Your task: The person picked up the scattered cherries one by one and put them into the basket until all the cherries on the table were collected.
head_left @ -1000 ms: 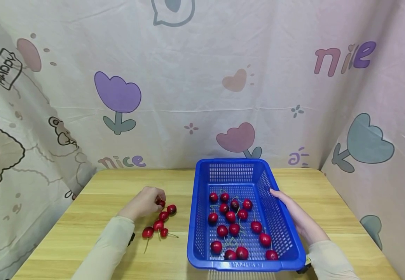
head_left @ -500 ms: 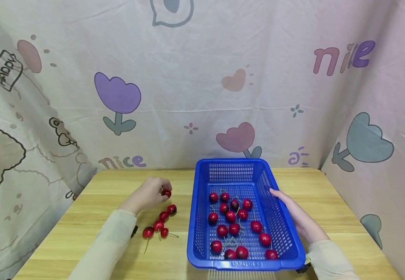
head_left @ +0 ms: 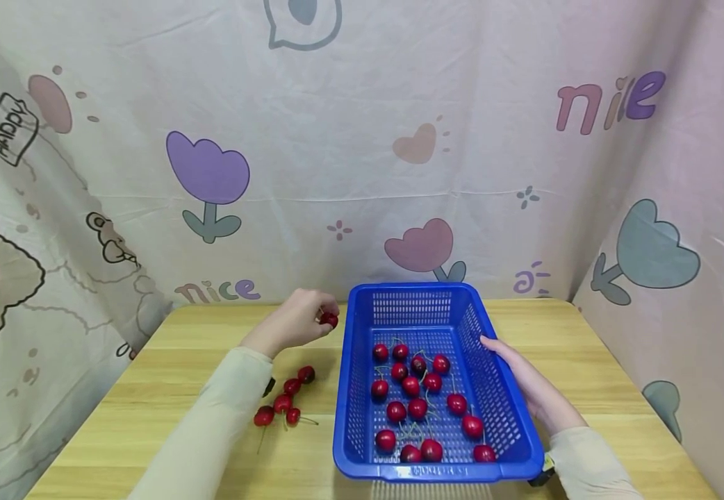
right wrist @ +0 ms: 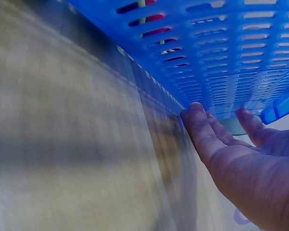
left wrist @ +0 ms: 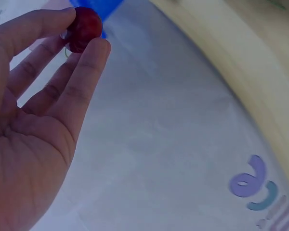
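My left hand (head_left: 294, 321) pinches a dark red cherry (head_left: 328, 320) above the table, just left of the basket's far left corner. In the left wrist view the cherry (left wrist: 86, 30) sits between thumb and fingertips, a bit of green stem below it. The blue plastic basket (head_left: 438, 473) stands on the right half of the table with many cherries (head_left: 417, 409) spread over its floor. My right hand (head_left: 533, 385) rests along its right side; in the right wrist view, nearly straight fingers (right wrist: 202, 129) touch the slotted outer wall.
Several loose cherries (head_left: 283, 403), some with stems, lie in a short slanting line on the wooden table (head_left: 168, 389), left of the basket and below my left forearm. A printed cloth (head_left: 312, 139) hangs behind and at both sides of the table.
My left hand has lifted the cherry from beside the loose ones and carried it right and away, toward the basket's far left corner. The right hand and the basket have stayed in place.
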{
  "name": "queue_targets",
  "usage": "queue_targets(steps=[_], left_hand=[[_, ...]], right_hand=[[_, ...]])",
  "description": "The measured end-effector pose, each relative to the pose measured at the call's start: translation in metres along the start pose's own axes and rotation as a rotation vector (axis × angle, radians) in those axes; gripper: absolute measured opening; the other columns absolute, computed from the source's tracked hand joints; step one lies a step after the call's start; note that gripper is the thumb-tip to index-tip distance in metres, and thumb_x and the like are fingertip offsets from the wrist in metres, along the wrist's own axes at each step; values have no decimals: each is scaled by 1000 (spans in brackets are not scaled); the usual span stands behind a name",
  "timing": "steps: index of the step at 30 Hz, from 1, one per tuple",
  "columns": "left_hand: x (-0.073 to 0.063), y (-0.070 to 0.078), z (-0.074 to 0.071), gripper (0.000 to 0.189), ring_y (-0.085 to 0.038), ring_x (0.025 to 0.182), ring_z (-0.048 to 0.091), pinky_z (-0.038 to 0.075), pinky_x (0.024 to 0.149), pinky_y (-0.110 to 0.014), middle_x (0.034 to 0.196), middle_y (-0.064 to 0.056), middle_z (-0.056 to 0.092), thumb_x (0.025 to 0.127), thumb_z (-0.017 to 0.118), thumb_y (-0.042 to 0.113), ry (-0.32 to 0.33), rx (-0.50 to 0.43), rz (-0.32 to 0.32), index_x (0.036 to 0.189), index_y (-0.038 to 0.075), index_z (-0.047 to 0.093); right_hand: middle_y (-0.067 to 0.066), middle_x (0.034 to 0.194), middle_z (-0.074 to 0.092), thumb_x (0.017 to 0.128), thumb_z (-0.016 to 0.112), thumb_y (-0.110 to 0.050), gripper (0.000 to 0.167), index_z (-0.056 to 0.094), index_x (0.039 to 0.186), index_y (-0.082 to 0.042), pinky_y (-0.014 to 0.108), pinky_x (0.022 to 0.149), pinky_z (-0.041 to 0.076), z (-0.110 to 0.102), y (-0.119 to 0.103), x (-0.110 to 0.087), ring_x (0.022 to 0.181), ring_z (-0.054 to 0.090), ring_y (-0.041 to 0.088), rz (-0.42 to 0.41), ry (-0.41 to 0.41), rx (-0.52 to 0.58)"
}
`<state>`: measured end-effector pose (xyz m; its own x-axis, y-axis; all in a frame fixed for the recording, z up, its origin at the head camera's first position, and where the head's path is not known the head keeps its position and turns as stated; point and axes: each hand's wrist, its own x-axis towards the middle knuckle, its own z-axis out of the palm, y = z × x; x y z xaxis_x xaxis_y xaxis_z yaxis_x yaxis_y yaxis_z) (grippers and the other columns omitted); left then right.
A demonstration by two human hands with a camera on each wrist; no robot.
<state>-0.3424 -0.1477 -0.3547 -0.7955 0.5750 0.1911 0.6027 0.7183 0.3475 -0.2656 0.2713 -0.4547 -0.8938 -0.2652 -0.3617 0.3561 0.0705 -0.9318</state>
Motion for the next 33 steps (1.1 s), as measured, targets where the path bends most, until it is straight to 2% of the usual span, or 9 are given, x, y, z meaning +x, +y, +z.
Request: queue_targets(steps=[8,12,16,23,27,33], left_hand=[[32,36,-6,11,-19,84,64,62,81,-32,96,-5,74,94,80,5,-56,38,16,105,7,78],[49,49,-5,12,-20,87,64,61,83,-34,97,-6,75,93,79,6,-87,65,47,106,7,78],[64,60,1,11,-20,89,66,62,87,-37,98,-7,77,93,80,7,-122,98,68,103,8,78],[83,78,13,10,-21,93,67,62,94,-38,101,-6,76,94,78,7,-196,105,57,104,10,78],[91,88,22,13,-20,94,69,63,95,-36,103,-5,77,95,77,7,-238,88,41,107,12,79],[100,101,35,18,-18,94,70,65,94,-35,106,-5,78,94,75,1,-282,64,26,107,13,79]], right_hand=[[29,161,40,109,36,-66,89,-5,173,-21,58,103,60,-2,1,1,121,68,31,-14,-32,-11],[29,160,41,109,36,-66,88,-5,173,-20,57,103,61,-3,0,1,121,68,30,-15,-39,-6],[28,160,41,109,36,-65,88,-6,173,-21,58,103,60,-3,0,2,121,69,30,-19,-49,-2],[28,161,40,109,36,-65,87,-6,173,-22,58,103,60,-3,1,4,122,68,30,-18,-47,11],[28,162,39,109,38,-65,88,-7,173,-24,58,103,60,-3,2,3,122,68,31,-18,-36,19],[31,163,36,110,35,-64,87,-8,173,-22,60,102,60,-5,2,3,122,68,32,-33,-62,10]])
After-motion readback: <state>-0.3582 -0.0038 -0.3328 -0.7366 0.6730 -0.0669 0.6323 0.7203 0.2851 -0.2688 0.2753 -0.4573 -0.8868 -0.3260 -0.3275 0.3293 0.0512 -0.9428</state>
